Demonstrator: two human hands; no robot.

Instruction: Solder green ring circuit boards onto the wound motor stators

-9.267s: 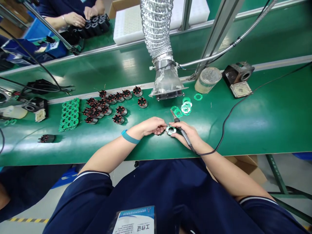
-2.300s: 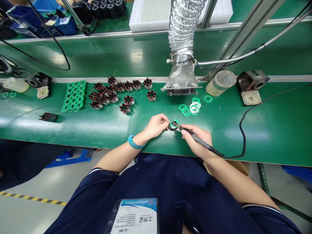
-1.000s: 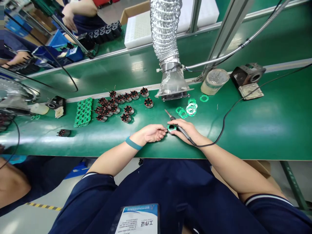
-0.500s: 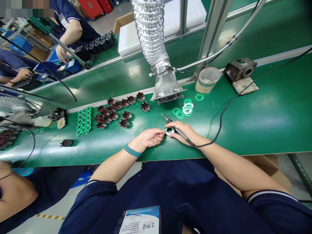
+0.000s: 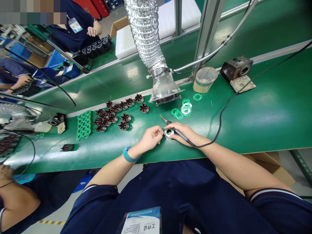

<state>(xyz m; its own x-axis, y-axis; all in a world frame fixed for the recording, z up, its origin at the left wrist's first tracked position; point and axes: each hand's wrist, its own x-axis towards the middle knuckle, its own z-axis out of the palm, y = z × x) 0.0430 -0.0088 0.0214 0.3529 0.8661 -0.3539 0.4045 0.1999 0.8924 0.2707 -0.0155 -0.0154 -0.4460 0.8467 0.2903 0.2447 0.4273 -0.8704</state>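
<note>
In my right hand [image 5: 184, 131] lies a soldering iron [image 5: 179, 133], its tip pointing up and left, away from the work. The same hand's fingers also steady a motor stator [image 5: 166, 135] topped by a ring-shaped circuit board [image 5: 169, 130]. My left hand [image 5: 153, 138] is closed just left of the stator, thumb and index finger pinched at its rim. Whatever the pinch holds, if anything, is too small to make out. Several loose green ring boards [image 5: 186, 109] lie beyond my right hand. Stators with black and copper tops [image 5: 124, 125] stand farther left.
An extraction hose [image 5: 143, 32] hangs above the bench, its hood low over the surface. Behind the loose rings are a round tub [image 5: 205, 80] and an iron stand [image 5: 236, 72]. The iron's cable [image 5: 221, 120] crosses the right side. A green board panel [image 5: 84, 125] lies left; co-workers sit nearby.
My left hand has drawn slightly back and up from the stator's edge, its fingers more curled. The right hand keeps the iron and stator nearly in place. A co-worker's hand across the bench has lifted.
</note>
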